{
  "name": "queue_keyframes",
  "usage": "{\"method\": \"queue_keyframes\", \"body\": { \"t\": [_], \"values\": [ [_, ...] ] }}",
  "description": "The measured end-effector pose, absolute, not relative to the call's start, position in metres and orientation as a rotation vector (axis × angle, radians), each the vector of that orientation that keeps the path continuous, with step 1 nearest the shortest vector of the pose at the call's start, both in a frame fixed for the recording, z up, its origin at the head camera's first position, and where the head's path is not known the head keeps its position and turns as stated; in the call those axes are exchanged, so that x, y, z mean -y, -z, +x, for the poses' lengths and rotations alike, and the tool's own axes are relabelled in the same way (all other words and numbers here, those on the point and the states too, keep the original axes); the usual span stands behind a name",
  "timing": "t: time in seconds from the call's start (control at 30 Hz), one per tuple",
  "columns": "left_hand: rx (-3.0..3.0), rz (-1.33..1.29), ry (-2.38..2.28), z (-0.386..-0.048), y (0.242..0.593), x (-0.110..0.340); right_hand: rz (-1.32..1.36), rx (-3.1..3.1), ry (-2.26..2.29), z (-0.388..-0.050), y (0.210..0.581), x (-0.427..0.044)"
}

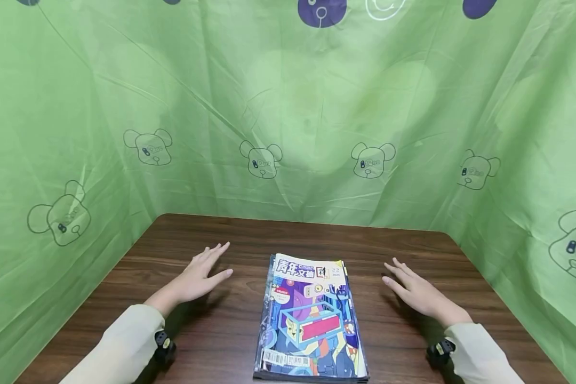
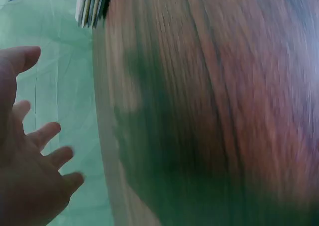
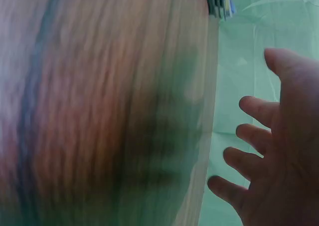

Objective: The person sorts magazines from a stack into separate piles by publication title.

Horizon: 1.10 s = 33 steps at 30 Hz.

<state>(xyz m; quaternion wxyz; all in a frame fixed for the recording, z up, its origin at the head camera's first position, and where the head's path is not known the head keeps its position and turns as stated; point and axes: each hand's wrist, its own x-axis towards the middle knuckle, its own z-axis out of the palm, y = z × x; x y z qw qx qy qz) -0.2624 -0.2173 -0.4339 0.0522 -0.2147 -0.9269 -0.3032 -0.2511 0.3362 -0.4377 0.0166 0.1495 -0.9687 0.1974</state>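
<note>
A stack of magazines (image 1: 312,320) with a colourful top cover lies on the dark wooden table, between the two hands in the head view. To its left my left hand (image 1: 192,280) hovers over the table, fingers spread and holding nothing. My right hand (image 1: 422,293) is held to the right of the stack in the same way, above its own shadow. Neither hand touches the stack. In the left wrist view the left hand (image 2: 37,141) and the stack's edge (image 2: 93,6) stand apart; the right wrist view shows the right hand (image 3: 279,146) below the stack's edge (image 3: 219,1).
The wooden table (image 1: 240,234) carries the stack near its front. A green curtain (image 1: 312,186) with bear drawings surrounds the table's back and both sides. A small black device (image 1: 165,341) is on the left wrist, another (image 1: 440,352) on the right.
</note>
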Motion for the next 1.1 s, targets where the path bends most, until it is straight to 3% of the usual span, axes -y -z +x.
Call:
{"method": "queue_keyframes", "body": {
  "t": [0.23,0.53,1.1],
  "values": [
    [2.755,-0.707,1.364,-0.26,0.434,0.205,0.589,2.931,-0.755,-0.247,0.438,-0.327],
    [2.706,-0.698,1.76,-0.253,0.438,0.18,0.535,2.993,-0.904,-0.243,0.432,-0.313],
    [2.735,-0.663,2.215,-0.238,0.439,0.139,0.741,2.983,-1.456,-0.237,0.43,-0.292]
  ]
}}
